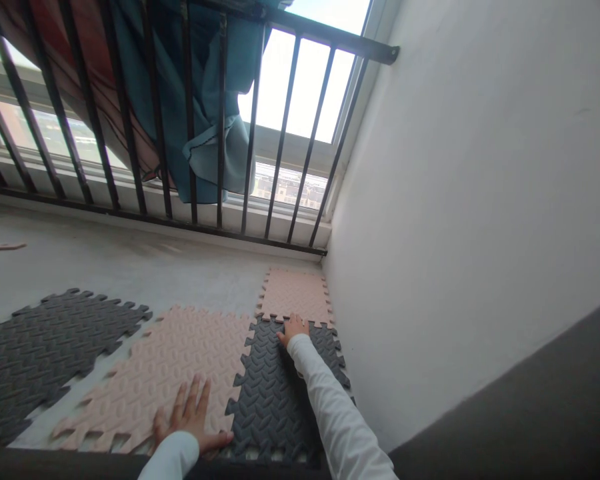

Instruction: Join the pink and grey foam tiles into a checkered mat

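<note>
My left hand (187,417) lies with fingers spread on the near right part of a pink foam mat tile (190,347), its thumb reaching the seam. Beside that tile is a dark grey foam mat tile (270,400) with a raised tread pattern, along the wall. At the far edge of the grey tile rests my right hand (295,327), fingers extended over the seam with a second pink foam tile (295,293) in the corner. The toothed edges of the grey tile meet both pink tiles. My right sleeve covers part of the grey tile.
Another dark grey foam tile (65,340) lies apart at the left, with a strip of pale floor between. A thin pink piece (3,247) is at the far left. Black railing (220,230) runs before the window, with a blue cloth (215,147) behind it. A white wall (455,200) rises on the right.
</note>
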`<move>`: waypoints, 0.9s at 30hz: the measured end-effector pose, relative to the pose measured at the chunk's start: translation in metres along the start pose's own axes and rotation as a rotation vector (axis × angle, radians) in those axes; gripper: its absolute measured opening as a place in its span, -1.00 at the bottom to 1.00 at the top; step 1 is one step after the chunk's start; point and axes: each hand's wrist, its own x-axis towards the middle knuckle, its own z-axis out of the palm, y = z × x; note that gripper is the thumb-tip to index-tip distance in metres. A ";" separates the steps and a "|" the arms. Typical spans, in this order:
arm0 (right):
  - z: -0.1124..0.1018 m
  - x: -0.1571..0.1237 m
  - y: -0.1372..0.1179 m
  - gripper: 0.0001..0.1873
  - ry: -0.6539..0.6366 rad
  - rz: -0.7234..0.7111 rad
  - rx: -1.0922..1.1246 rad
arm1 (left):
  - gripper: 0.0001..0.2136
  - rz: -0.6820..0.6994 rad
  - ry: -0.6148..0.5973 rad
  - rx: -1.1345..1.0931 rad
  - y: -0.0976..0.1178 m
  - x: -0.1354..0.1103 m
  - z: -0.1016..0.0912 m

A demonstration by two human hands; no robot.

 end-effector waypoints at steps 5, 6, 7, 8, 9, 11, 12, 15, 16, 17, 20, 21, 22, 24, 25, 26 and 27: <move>-0.005 0.006 -0.016 -0.60 0.087 -0.012 0.016 | -0.13 0.000 0.013 0.001 0.000 0.000 0.001; -0.004 0.008 -0.018 -0.61 0.088 -0.012 0.014 | -0.12 -0.003 0.012 0.007 0.000 0.000 0.001; -0.004 0.010 -0.020 -0.61 0.089 -0.011 0.010 | -0.12 -0.004 0.008 0.009 0.000 0.000 0.000; -0.004 0.012 -0.022 -0.62 0.090 -0.007 0.006 | -0.11 -0.004 0.003 0.010 0.000 0.000 -0.001; -0.004 0.014 -0.023 -0.62 0.088 -0.001 0.002 | -0.11 -0.002 -0.005 0.007 0.000 -0.001 -0.001; -0.004 0.017 -0.026 -0.63 0.082 0.009 -0.007 | -0.11 0.003 -0.020 -0.003 0.000 -0.002 -0.003; -0.005 0.018 -0.026 -0.63 0.079 0.008 -0.014 | -0.12 0.006 -0.025 -0.008 0.001 -0.002 -0.004; -0.004 0.018 -0.028 -0.64 0.100 -0.021 -0.035 | -0.13 0.003 -0.024 -0.003 0.002 -0.004 -0.007; -0.003 0.018 -0.028 -0.63 0.112 -0.033 -0.041 | -0.14 0.000 -0.020 0.003 0.003 -0.005 -0.008; -0.002 0.017 -0.028 -0.63 0.123 -0.044 -0.045 | -0.14 -0.003 -0.016 0.009 0.003 -0.005 -0.009; 0.003 0.013 -0.026 -0.63 0.145 -0.063 -0.041 | -0.13 -0.010 -0.025 0.021 0.005 -0.007 -0.012; 0.005 0.012 -0.025 -0.62 0.150 -0.065 -0.034 | -0.13 -0.013 -0.033 0.023 0.006 -0.008 -0.013; 0.007 0.011 -0.024 -0.61 0.154 -0.063 -0.024 | -0.12 -0.015 -0.039 0.024 0.006 -0.008 -0.014; 0.010 0.007 -0.022 -0.58 0.155 -0.051 0.002 | -0.11 -0.016 -0.041 0.029 0.007 -0.009 -0.017; 0.011 0.006 -0.021 -0.56 0.153 -0.046 0.016 | -0.11 -0.015 -0.040 0.033 0.007 -0.010 -0.018; 0.012 0.005 -0.020 -0.54 0.148 -0.041 0.028 | -0.12 -0.015 -0.042 0.038 0.007 -0.010 -0.020; 0.013 0.004 -0.020 -0.52 0.140 -0.034 0.035 | -0.12 -0.017 -0.047 0.044 0.008 -0.010 -0.021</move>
